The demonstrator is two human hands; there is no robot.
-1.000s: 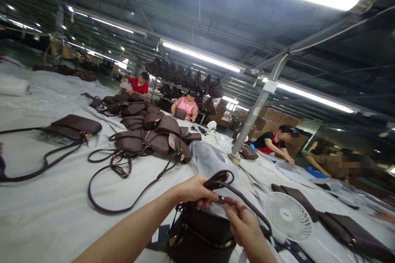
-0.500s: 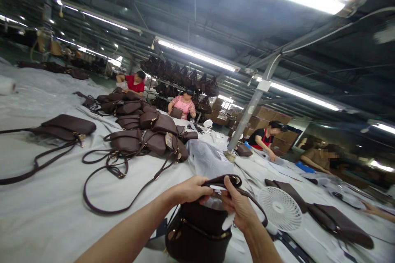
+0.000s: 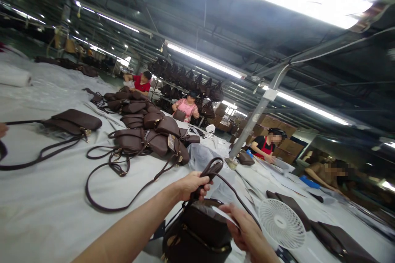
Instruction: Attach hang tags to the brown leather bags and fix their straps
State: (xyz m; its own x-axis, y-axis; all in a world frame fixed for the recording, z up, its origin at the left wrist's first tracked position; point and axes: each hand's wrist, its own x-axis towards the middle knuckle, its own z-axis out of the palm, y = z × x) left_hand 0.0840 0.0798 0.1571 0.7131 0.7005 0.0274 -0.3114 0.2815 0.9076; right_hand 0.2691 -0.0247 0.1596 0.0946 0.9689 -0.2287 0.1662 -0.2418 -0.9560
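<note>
A dark brown handbag (image 3: 197, 234) stands upright in front of me, with its top open and a zipper across its front. My left hand (image 3: 195, 185) is closed around its folded brown strap (image 3: 212, 167), above the bag's opening. One length of strap runs down to the right, behind my right hand (image 3: 245, 228). That hand is beside the bag's right upper edge, its fingers pinching a thin white slip (image 3: 224, 215). Clear plastic shows inside the opening. What the slip is, I cannot make out.
A pile of brown handbags (image 3: 148, 125) lies ahead on the white-covered table (image 3: 61, 213). Another bag (image 3: 74, 121) is at left. A white fan (image 3: 281, 224) stands close on the right, near flat brown bags (image 3: 339, 240). A post (image 3: 254, 121) rises ahead; several people work beyond.
My right hand has let go of the strap and moved down and right with the white slip. My left hand keeps the strap, now bunched higher and more upright.
</note>
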